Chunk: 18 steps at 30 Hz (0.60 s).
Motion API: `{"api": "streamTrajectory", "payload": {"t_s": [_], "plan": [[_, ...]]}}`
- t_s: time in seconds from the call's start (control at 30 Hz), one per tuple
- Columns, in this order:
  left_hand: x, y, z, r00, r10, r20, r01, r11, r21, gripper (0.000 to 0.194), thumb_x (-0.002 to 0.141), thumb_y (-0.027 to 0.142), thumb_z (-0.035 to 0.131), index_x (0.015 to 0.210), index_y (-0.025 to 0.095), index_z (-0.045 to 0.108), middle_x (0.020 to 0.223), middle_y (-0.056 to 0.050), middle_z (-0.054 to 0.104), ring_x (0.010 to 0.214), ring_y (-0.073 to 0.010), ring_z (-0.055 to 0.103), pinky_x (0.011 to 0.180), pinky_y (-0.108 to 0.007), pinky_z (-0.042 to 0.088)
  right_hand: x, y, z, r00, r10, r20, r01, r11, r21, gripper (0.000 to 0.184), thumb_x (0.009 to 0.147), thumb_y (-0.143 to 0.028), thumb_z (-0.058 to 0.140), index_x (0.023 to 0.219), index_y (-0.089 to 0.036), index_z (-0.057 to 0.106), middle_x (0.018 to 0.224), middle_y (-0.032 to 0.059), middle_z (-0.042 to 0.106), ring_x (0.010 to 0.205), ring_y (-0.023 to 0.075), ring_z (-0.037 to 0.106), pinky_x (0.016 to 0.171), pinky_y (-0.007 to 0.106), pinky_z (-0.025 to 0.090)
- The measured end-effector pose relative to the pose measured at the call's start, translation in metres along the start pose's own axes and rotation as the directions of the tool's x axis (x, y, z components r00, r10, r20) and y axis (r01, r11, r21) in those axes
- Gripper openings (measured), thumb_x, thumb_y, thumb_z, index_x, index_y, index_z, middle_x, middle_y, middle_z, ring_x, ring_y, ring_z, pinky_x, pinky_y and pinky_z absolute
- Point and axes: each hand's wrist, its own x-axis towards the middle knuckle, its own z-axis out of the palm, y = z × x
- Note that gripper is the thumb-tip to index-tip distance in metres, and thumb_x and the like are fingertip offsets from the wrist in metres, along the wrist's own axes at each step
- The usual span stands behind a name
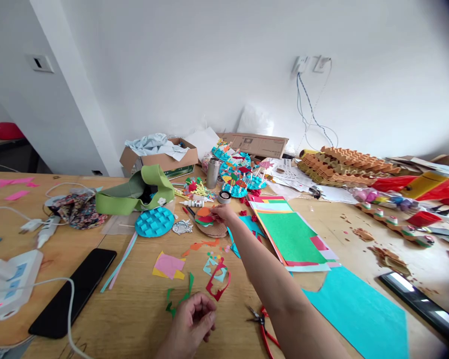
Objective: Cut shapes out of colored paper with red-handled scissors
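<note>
My right hand (221, 213) reaches far out over a round brown cardboard disc (217, 230). Its fingertips pinch at small orange, red and green paper cutouts (203, 217) on that disc; the exact grip is partly hidden. Close to me, my left hand (195, 321) hovers low over the table with its fingers curled in and nothing visible in them. Just beyond it lie a green paper scrap (189, 286) and a red paper scrap (211, 291) with a shape cut out. Red-handled pliers (262, 324) rest beneath my right forearm.
A blue woven disc (155, 222), a green felt piece (140, 192) and a black phone (75, 289) lie left. Coloured sheets (292, 234) and a large blue sheet (362, 311) spread rightward. Behind stand a metal bottle (213, 173), a cardboard box (172, 162) and egg trays (344, 167).
</note>
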Motion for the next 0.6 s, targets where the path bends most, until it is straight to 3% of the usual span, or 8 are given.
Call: {"api": "streamTrajectory", "payload": {"t_s": [0.3, 0.47, 0.6], "plan": [[-0.002, -0.004, 0.002, 0.999, 0.003, -0.039, -0.005, 0.999, -0.034, 0.04, 0.069, 0.054, 0.075, 0.076, 0.02, 0.056, 0.059, 0.003, 0.055, 0.05, -0.0097, 0.047, 0.048, -0.022, 0.037, -0.001, 0.001, -0.004, 0.994, -0.096, -0.058, 0.076, 0.957, -0.279, 0.03, 0.097, -0.033, 0.058, 0.121, -0.017, 0.059, 0.122, 0.0092, 0.061, 0.102, 0.0213, 0.063, 0.087, 0.041, 0.055], [-0.001, -0.008, 0.002, 1.0, -0.006, -0.012, 0.006, 1.0, -0.019, 0.042, 0.069, 0.056, 0.075, 0.078, 0.019, 0.057, 0.061, 0.003, 0.056, 0.051, -0.0099, 0.047, 0.048, -0.022, 0.038, -0.006, 0.005, -0.013, 0.965, -0.215, -0.147, 0.118, 0.864, -0.49, 0.033, 0.096, -0.033, 0.059, 0.125, -0.017, 0.057, 0.127, 0.01, 0.058, 0.108, 0.0233, 0.061, 0.091, 0.044, 0.053], [0.002, -0.013, -0.002, 0.999, -0.004, 0.041, 0.005, 1.0, -0.008, 0.046, 0.07, 0.061, 0.072, 0.078, 0.019, 0.057, 0.062, 0.002, 0.056, 0.051, -0.0102, 0.048, 0.048, -0.023, 0.038, -0.006, 0.012, -0.011, 0.96, -0.26, -0.1, 0.149, 0.786, -0.601, 0.03, 0.096, -0.033, 0.059, 0.121, -0.017, 0.059, 0.124, 0.0093, 0.06, 0.106, 0.0226, 0.062, 0.09, 0.043, 0.053]]}}
